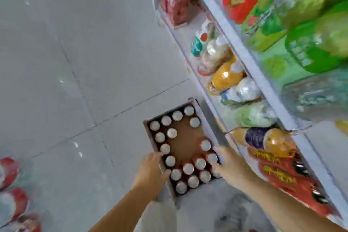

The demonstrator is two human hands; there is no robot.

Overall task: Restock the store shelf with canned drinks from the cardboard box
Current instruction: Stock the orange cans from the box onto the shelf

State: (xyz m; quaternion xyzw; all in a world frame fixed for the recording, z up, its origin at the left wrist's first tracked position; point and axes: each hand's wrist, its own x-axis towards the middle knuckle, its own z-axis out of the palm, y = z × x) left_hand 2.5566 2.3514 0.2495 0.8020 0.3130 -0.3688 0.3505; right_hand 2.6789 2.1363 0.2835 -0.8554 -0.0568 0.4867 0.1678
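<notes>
Head view: cardboard box (pixel 184 137) at 6 o'clock looks half emptied, many cans (pixel 188 168) remaining; left hand (pixel 152 169) grips its wall, right hand (pixel 231 165) reaches spread-fingered.

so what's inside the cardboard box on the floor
Upright cans, silver tops showing, line the cardboard box around a bare brown middle. The left hand and right hand cover its near corners, so cans there are hidden.

I see silver-topped cans (pixel 177 115) in a brown box (pixel 185 143) on pale grey floor (pixel 75 52), beside a white shelf (pixel 243 51) of red, green and orange packs.
</notes>
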